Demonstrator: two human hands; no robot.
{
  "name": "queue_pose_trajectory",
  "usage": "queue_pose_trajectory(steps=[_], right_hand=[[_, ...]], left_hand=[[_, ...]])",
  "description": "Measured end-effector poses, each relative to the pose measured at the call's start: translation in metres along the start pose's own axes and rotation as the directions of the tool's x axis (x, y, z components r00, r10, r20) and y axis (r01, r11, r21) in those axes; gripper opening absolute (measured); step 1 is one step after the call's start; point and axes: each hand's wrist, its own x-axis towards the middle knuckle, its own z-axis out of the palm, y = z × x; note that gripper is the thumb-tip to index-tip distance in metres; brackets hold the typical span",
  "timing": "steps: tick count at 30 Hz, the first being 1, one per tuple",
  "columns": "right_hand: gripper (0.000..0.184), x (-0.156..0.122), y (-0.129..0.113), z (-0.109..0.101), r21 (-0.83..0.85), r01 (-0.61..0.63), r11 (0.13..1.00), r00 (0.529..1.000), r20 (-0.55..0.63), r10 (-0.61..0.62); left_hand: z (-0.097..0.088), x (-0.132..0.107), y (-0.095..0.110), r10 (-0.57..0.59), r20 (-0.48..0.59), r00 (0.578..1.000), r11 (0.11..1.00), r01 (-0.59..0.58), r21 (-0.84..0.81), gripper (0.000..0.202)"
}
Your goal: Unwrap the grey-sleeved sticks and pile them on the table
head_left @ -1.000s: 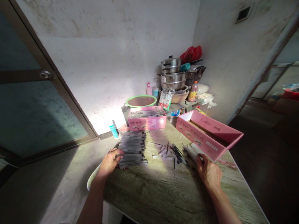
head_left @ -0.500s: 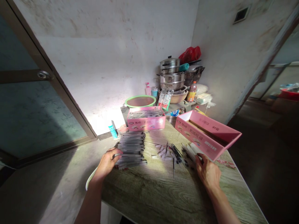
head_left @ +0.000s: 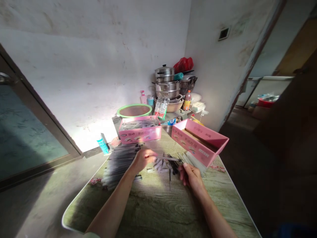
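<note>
My left hand [head_left: 141,159] is closed in a pinch on one end of a thin pen [head_left: 165,158], held level above the table. My right hand [head_left: 191,175] is curled beside a scatter of loose pen parts [head_left: 163,164] and a row of pale pen barrels [head_left: 192,160]; what its fingers hold is hidden. A big stack of finished pens [head_left: 119,162] lies left of my left hand on the wood-pattern table [head_left: 160,205].
A pink box full of pens [head_left: 140,129] stands at the table's far edge. An open, empty pink box [head_left: 199,141] sits at the right. Behind are a green basin [head_left: 134,110], stacked pots [head_left: 167,82] and bottles. A doorway opens right.
My left hand left the pen stack and moved right to the middle, now pinching a pen. My right hand drew in leftward. The view swung right.
</note>
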Motion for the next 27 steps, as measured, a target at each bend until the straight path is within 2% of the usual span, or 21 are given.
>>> queue_pose_trajectory(steps=[4, 9, 14, 21, 27], right_hand=[[0.058, 0.003, 0.004, -0.001, 0.127, -0.062, 0.990, 0.998, -0.015, 0.065], [0.053, 0.003, 0.007, -0.003, 0.123, -0.073, 0.990, 0.997, -0.001, 0.074], [0.051, 0.003, 0.007, -0.004, 0.115, -0.069, 0.991, 0.997, 0.028, 0.066], [0.053, 0.000, 0.004, -0.003, 0.063, -0.074, 0.995, 0.996, 0.053, 0.071], [0.048, 0.001, 0.005, -0.004, 0.094, -0.095, 0.991, 0.990, 0.108, 0.085]], left_hand=[[0.020, -0.003, -0.015, -0.092, 0.108, 0.990, 0.990, 0.102, -0.094, 0.020], [0.024, -0.013, -0.026, -0.089, 0.144, 0.986, 0.989, 0.104, -0.103, 0.017], [0.027, -0.014, -0.029, -0.083, 0.125, 0.989, 0.991, 0.095, -0.094, 0.017], [0.031, -0.014, -0.024, -0.101, 0.045, 0.994, 0.991, 0.105, -0.083, 0.015], [0.031, -0.014, -0.028, -0.111, 0.006, 0.994, 0.994, 0.111, -0.025, 0.019]])
